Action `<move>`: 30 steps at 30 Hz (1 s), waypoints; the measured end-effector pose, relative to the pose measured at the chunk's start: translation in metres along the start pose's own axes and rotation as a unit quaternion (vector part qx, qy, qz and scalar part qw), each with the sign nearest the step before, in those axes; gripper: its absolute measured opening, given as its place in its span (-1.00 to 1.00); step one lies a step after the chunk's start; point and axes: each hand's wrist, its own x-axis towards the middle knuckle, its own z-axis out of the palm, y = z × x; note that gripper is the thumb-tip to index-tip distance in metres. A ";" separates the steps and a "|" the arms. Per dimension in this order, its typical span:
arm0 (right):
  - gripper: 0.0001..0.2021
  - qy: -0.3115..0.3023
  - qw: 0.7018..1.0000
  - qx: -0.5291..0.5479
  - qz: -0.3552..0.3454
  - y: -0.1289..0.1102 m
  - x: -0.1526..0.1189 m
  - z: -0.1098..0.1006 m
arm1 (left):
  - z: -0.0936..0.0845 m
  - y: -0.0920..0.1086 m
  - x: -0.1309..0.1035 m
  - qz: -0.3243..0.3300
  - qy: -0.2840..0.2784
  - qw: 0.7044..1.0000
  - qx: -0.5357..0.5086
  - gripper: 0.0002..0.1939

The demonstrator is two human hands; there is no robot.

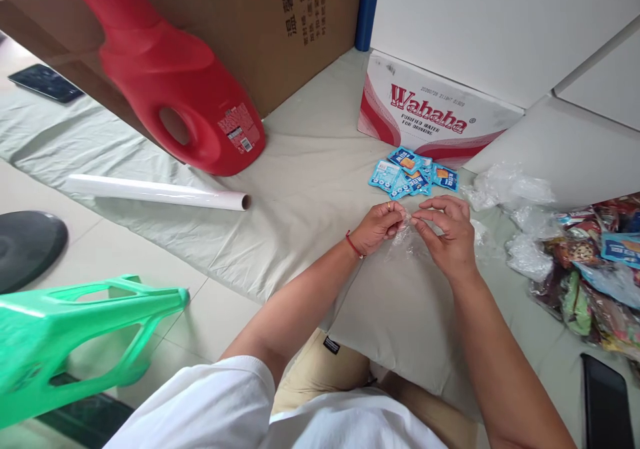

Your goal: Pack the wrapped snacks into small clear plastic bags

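Both hands meet over the cloth-covered surface, just in front of a small pile of blue snack packets (411, 172). My left hand (381, 226), with a red string on its wrist, is closed on a clear plastic bag (407, 241). My right hand (447, 232) pinches the same bag's top edge between thumb and fingers, close to the left fingertips. The thin film hangs crumpled below the fingers, and its contents, if any, cannot be made out.
A Wahaha carton (430, 112) stands behind the packets. Crumpled clear bags (533, 226) and wrapped snacks (590, 269) lie right, above a black phone (606, 402). Left are a red jug (175, 82), a white roll (165, 192) and a green stool (90, 329).
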 end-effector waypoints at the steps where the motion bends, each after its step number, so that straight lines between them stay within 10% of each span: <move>1: -0.92 0.011 1.000 -0.003 -0.006 -0.002 -0.001 -0.001 | 0.000 -0.001 0.001 0.001 0.004 1.000 -0.002 -0.63; 15: -0.78 -0.017 0.987 -0.145 -0.071 -0.072 -0.105 -0.066 | -0.007 0.003 0.008 0.037 0.103 0.992 -0.069 -0.77; 23: -0.88 -0.028 0.991 -0.120 0.056 -0.108 -0.186 -0.056 | -0.014 0.010 0.005 0.059 0.141 0.985 -0.075 -0.81; 30: -0.62 -0.037 0.950 0.003 0.310 -0.080 -0.184 -0.078 | -0.002 0.015 -0.019 0.053 0.187 0.979 0.060 -0.87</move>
